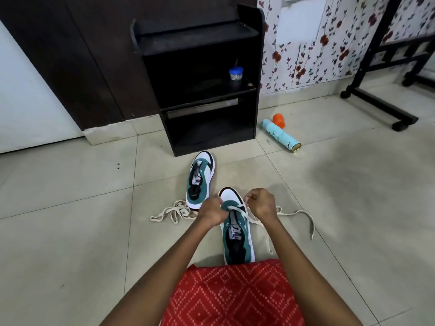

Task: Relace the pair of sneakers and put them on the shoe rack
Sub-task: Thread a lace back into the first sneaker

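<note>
Head view — left hand (211, 209) and right hand (261, 203) curled over near sneaker (237, 234) (toe outward), grips clamped on lace (244, 216).

Odds and ends by a flowered wall (313, 55)
A pale blue spray can (281, 135) lies on the tiled floor (70, 208), an orange cap (279, 120) just beside it; a black wheeled stand (381, 104) stands near.

Two bare forearms (183, 250) and a red garment (235, 297) with a white dotted diamond pattern
</note>
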